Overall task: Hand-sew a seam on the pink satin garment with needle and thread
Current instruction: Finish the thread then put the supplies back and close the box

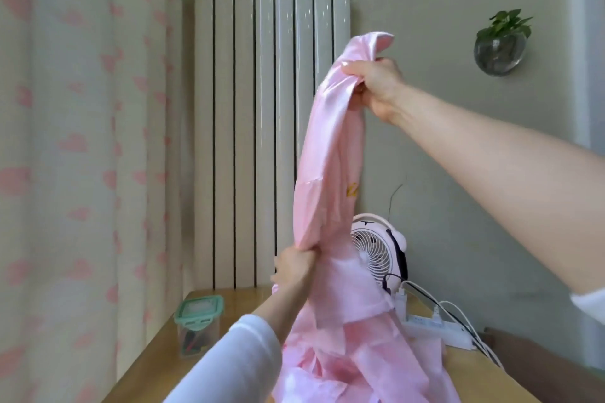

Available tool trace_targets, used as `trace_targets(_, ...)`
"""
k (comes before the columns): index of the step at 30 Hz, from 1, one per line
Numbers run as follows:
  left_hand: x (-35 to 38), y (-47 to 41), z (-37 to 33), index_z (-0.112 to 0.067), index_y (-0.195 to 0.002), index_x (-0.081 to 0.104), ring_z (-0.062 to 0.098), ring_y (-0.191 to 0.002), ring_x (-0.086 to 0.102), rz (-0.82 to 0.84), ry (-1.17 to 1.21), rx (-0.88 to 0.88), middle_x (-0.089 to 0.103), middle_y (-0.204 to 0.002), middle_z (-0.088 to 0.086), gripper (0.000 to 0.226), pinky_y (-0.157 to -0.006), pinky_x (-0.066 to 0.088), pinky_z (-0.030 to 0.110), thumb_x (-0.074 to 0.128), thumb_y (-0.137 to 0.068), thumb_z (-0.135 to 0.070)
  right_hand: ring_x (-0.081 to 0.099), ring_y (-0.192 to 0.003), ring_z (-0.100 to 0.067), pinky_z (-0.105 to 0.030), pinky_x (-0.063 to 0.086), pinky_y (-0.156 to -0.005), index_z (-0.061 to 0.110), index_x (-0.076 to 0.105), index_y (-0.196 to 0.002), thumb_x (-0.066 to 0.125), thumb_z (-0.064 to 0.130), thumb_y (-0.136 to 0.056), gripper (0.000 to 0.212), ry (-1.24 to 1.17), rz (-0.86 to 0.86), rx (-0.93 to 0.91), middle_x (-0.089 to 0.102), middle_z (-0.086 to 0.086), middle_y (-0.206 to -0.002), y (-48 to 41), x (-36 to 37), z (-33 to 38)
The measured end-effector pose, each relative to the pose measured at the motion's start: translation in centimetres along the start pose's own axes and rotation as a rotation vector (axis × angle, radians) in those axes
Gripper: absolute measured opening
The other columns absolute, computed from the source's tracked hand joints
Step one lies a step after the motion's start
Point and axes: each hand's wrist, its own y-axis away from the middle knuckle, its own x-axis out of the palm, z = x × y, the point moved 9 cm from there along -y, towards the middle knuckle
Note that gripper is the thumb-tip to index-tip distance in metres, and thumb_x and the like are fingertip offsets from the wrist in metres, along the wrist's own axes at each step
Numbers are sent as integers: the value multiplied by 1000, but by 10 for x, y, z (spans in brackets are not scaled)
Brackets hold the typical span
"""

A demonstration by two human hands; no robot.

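Note:
The pink satin garment [327, 154] hangs stretched upright over the wooden table [242, 301], its lower part bunched on the tabletop. My right hand [376, 85] grips its top end high in the air, arm stretched out. Lower down, my left hand [293, 267] grips a fold of the same cloth just above the table. A small yellow mark shows on the fabric at mid height. No needle or thread is visible.
A clear box with a green lid [198, 324] stands at the table's left. A small pink fan [379, 252] and a white power strip [435, 330] with cables sit at the right. Behind are a white radiator [271, 108], a curtain [82, 141] and a wall plant [501, 42].

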Motion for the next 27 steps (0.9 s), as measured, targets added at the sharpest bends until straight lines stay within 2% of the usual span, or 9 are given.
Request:
trace_targets(3, -10, -10, 17, -10, -100, 67, 30, -80, 62, 8, 73, 43, 66, -86, 11, 26, -74, 51, 33, 64, -77, -21, 61, -65, -18, -37, 55, -71, 7, 53, -74, 57, -5, -83, 16, -37, -182, -35, 58, -8, -72, -8, -49, 0)
trace_targets(6, -16, -16, 16, -10, -109, 57, 23, -70, 56, 92, 74, 222, 63, -87, 8, 30, -54, 43, 26, 64, -80, -13, 61, -62, -16, -30, 56, -57, 8, 52, -76, 58, -6, -83, 16, -69, -253, -20, 57, -7, -72, -7, -83, -7)
trace_targets(9, -9, -18, 21, -14, -102, 58, 22, -72, 62, 241, -157, 301, 65, -88, 9, 38, -57, 50, 28, 77, -70, -23, 60, -62, -14, -26, 54, -49, 8, 51, -77, 58, -6, -85, 17, -91, -297, 13, 55, -7, -72, -5, -110, -23)
trace_targets(13, -62, -52, 25, -9, -90, 69, 33, -86, 67, -95, -425, 136, 70, -92, 14, 27, -64, 49, 31, 59, -82, -34, 63, -70, -19, -33, 58, -56, 2, 52, -102, 56, -4, -86, 17, -2, -366, 161, 59, -11, -86, -4, -151, -63)
trace_targets(16, -81, -70, -7, -12, -100, 67, 28, -85, 68, -93, -547, 164, 70, -99, 9, 28, -60, 47, 28, 54, -88, -34, 66, -55, -22, -32, 55, -43, 2, 50, -100, 54, 6, -89, 13, 565, -178, 466, 63, -17, -80, 7, -159, -109)
trace_targets(19, -97, -70, -53, -8, -91, 67, 27, -72, 65, -159, -442, 203, 69, -92, 10, 16, -60, 50, 30, 56, -83, -17, 61, -106, -35, -44, 51, -86, -3, 39, -128, 73, 43, -76, 77, 1451, -1, 490, 57, -22, -122, 6, -156, -129)
trace_targets(21, -100, -64, -91, -7, -93, 65, 30, -79, 65, -231, -447, 310, 70, -95, 14, 17, -64, 50, 32, 53, -83, -12, 43, -129, -33, -41, 40, -101, 10, 22, -145, 79, 44, -71, 99, 1346, 159, 267, 40, -15, -144, 14, -107, -130)
trace_targets(24, -73, -31, -152, -10, -104, 57, 33, -89, 61, -215, -683, 633, 66, -102, 15, 24, -66, 44, 35, 47, -83, -4, 42, -127, -21, -42, 44, -96, 31, 9, -148, 81, 42, -68, 108, 963, 557, 278, 35, 2, -141, 54, -15, -151)
trace_targets(27, -50, 18, -195, -8, -103, 53, 37, -89, 59, -224, -828, 956, 63, -95, 17, 30, -61, 38, 35, 38, -79, 4, 58, -107, -21, -41, 57, -73, 29, 43, -127, 85, 40, -47, 91, 1040, 637, 132, 55, 8, -118, 60, 27, -171)
